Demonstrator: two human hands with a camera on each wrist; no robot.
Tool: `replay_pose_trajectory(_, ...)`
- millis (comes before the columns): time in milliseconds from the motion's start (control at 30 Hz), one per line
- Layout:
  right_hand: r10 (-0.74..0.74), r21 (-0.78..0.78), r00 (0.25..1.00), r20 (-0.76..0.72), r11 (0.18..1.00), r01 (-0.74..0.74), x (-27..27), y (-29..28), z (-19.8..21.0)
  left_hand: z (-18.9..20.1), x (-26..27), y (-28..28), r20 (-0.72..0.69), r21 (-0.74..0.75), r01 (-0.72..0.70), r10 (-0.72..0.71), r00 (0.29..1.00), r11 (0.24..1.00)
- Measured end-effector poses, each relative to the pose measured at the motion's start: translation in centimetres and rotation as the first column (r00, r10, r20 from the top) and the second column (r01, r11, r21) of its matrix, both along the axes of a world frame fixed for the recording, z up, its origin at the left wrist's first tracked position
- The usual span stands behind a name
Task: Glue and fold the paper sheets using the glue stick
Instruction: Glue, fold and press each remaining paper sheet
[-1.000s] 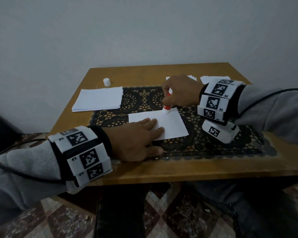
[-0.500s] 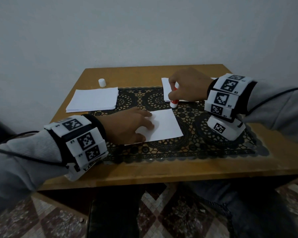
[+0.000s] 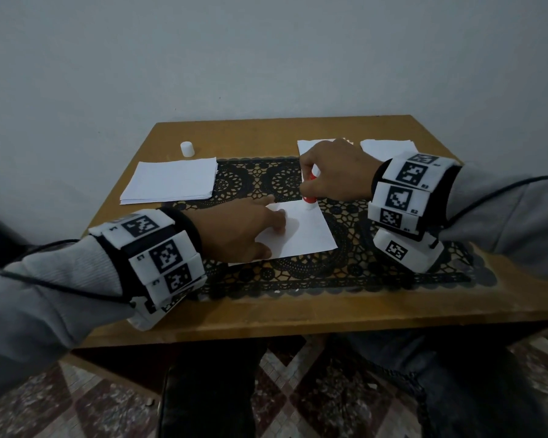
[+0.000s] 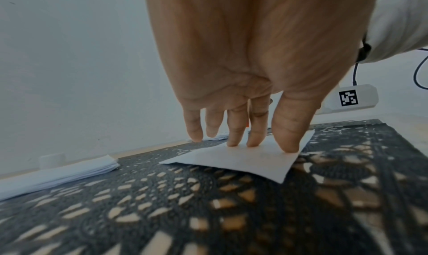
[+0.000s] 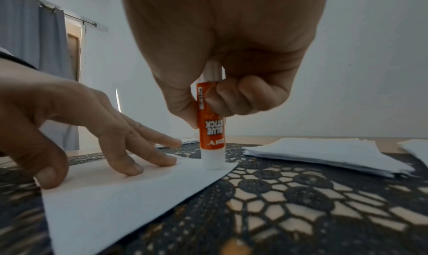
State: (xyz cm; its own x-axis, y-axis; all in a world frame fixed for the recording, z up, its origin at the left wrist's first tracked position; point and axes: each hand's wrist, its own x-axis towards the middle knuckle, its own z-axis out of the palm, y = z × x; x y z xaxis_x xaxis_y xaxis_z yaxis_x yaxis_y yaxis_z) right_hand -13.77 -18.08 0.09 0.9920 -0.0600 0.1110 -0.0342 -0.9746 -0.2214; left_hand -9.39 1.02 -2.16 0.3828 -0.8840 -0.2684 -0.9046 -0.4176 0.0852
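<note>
A white paper sheet [image 3: 301,230] [image 4: 241,160] [image 5: 120,191] lies on the black lace mat in the middle of the table. My left hand [image 3: 244,230] [image 4: 243,141] [image 5: 97,140] presses it flat with straight fingers on its left part. My right hand [image 3: 332,175] [image 5: 208,110] grips an orange glue stick [image 3: 310,197] [image 5: 212,130] upright, tip down. The white tip touches the sheet's far right corner.
A stack of white sheets [image 3: 171,183] [image 4: 55,173] lies at the left, with the white glue cap [image 3: 186,149] behind it. More paper piles [image 3: 385,147] [image 5: 324,154] lie at the far right behind my right hand. The black lace mat [image 3: 361,263] covers the wooden table [image 3: 298,314].
My right hand brought the glue stick back down from beyond the sheet's far edge onto its far right corner. My left hand kept holding the sheet flat.
</note>
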Motion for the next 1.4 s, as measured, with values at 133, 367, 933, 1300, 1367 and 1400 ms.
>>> replay_pose_trajectory(133, 0.016, -0.006, 1.0, -0.02, 1.0, -0.016, -0.3, 0.1, 0.1, 0.1, -0.1, -0.1, -0.003, 0.007, -0.005, 0.005, 1.0, 1.0)
replay_pose_trajectory(367, 0.044, 0.005, 0.998, -0.055, 0.999, -0.044, -1.6, 0.6, 0.3, 0.2, -0.4, 0.1, -0.018, -0.001, -0.024, 0.024, 1.0, 1.0)
replay_pose_trajectory(933, 0.104, 0.093, 0.991, -0.086, 0.991, -0.096, -5.4, 0.9, 0.0, 0.8, -0.6, -0.4, 0.067, -0.026, 0.001, 0.001, 0.998, 1.0)
replay_pose_trajectory(1300, 0.109, 0.273, 0.985, -0.135, 0.959, -0.069, -6.6, -0.3, 2.8, 1.2, 1.5, -1.3, 0.046, 0.087, -0.256, 0.253, 0.966, 0.963)
replay_pose_trajectory(1367, 0.087, 0.294, 0.989, -0.119, 0.955, -0.049, -6.7, -0.7, 3.8, 1.2, 2.1, -1.5, 0.03, 0.116, -0.278, 0.276, 0.961, 0.954)
replay_pose_trajectory(1400, 0.081, 0.297, 0.991, -0.108, 0.954, -0.046, -6.7, -0.8, 4.2, 1.3, 2.2, -1.6, 0.025, 0.129, -0.281, 0.28, 0.96, 0.951)
